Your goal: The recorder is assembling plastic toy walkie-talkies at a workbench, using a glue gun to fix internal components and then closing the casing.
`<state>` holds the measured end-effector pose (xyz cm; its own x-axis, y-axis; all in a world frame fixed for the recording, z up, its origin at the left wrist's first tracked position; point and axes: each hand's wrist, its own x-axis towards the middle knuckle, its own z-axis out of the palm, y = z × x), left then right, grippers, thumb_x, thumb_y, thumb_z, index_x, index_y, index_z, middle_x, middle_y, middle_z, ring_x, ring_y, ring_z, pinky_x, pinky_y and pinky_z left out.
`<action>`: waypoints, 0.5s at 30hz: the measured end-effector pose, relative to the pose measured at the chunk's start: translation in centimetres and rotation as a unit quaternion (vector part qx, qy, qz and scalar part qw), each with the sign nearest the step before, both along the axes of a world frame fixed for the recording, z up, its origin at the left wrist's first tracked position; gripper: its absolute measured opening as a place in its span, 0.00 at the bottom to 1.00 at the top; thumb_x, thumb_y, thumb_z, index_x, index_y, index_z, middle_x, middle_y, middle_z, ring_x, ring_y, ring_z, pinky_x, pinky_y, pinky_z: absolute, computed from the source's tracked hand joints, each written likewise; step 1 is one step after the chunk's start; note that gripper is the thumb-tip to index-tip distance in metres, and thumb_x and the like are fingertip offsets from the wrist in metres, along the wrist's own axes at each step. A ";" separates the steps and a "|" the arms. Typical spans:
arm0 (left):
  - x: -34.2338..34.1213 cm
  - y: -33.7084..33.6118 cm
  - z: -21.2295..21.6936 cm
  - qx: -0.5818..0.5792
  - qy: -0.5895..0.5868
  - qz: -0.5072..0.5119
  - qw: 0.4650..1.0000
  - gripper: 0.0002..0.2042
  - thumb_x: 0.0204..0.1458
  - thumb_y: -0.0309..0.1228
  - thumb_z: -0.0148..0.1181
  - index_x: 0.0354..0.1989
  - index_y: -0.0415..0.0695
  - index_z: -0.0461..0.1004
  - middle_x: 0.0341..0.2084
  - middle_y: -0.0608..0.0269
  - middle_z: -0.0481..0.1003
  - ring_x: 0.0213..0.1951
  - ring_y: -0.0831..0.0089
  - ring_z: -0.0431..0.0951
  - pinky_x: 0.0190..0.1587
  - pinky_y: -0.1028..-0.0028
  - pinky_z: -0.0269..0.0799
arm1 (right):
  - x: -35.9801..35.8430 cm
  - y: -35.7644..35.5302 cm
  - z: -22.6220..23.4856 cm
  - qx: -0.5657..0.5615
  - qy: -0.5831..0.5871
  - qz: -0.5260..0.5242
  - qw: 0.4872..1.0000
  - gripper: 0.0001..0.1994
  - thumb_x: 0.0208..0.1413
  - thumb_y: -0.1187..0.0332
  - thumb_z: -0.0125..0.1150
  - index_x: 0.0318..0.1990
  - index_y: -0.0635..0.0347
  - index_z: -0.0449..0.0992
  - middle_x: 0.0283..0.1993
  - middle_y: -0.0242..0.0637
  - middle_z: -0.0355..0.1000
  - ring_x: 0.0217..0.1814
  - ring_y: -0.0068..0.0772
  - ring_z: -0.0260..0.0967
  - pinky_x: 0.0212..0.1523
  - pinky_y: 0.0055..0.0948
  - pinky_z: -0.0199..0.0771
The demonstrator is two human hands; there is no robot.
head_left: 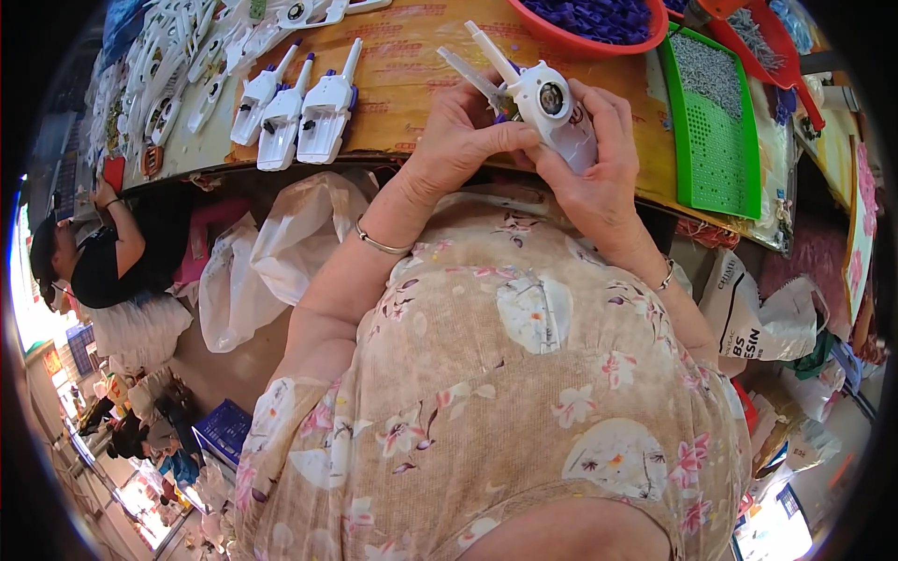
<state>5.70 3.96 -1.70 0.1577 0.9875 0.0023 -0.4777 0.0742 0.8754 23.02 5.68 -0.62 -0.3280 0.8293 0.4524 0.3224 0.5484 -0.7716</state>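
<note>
Close to the table edge, both my hands are closed around a white plastic housing (537, 92) with a round dark part set in its face and a long white stem pointing up and left. My left hand (458, 136) grips its left side, thumb laid across the lower part. A second, more see-through stem (465, 73) shows just beyond those fingers; how it joins the housing is hidden. My right hand (603, 150) wraps the right side, its fingertips near the round part. Three similar white housings with purple parts, among them one nearest me (327, 117), lie in a row at the left.
White plastic parts (173, 65) are heaped at the far left. Beyond my hands stands a red basin (599, 42) of purple pieces. A green perforated tray (716, 178) with small metal pieces and a red scoop (781, 47) of screws are at right. Another person (122, 248) sits at left.
</note>
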 end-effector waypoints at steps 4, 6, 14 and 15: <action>0.3 -0.3 0.4 -0.007 -0.017 0.020 1.000 0.20 0.49 0.22 0.59 0.52 0.38 0.66 0.39 0.61 0.75 0.37 0.73 0.77 0.33 0.74 0.79 | -0.2 0.1 -0.3 0.018 0.004 -0.010 1.000 0.29 0.40 0.76 0.69 0.54 0.65 0.66 0.51 0.44 0.61 0.52 0.37 0.64 0.52 0.30 0.66; 0.3 -0.3 0.5 -0.024 -0.035 0.033 0.999 0.18 0.51 0.23 0.56 0.52 0.38 0.66 0.39 0.61 0.74 0.37 0.73 0.77 0.33 0.74 0.80 | -0.1 0.1 -0.4 0.033 -0.001 -0.016 0.999 0.31 0.39 0.76 0.70 0.54 0.64 0.66 0.50 0.44 0.62 0.51 0.39 0.64 0.51 0.31 0.67; 0.5 -0.8 0.5 -0.014 0.070 0.065 0.995 0.15 0.53 0.25 0.52 0.49 0.37 0.68 0.38 0.60 0.75 0.36 0.74 0.77 0.35 0.74 0.78 | -0.2 -0.1 -0.3 0.031 -0.016 -0.022 0.999 0.32 0.37 0.75 0.70 0.55 0.63 0.66 0.51 0.46 0.62 0.52 0.42 0.64 0.51 0.33 0.67; 0.5 -0.8 0.5 -0.014 0.070 0.065 0.995 0.15 0.53 0.25 0.52 0.49 0.37 0.68 0.38 0.60 0.75 0.36 0.74 0.77 0.35 0.74 0.78 | -0.2 -0.2 -0.3 0.031 -0.016 -0.021 0.999 0.32 0.37 0.75 0.70 0.55 0.63 0.66 0.51 0.46 0.62 0.52 0.42 0.64 0.51 0.33 0.68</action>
<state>6.20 3.17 -1.16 0.0261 0.9989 -0.0393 -0.3587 0.0460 0.9323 22.81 5.53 -0.94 -0.3077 0.8133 0.4939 0.3702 0.5805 -0.7253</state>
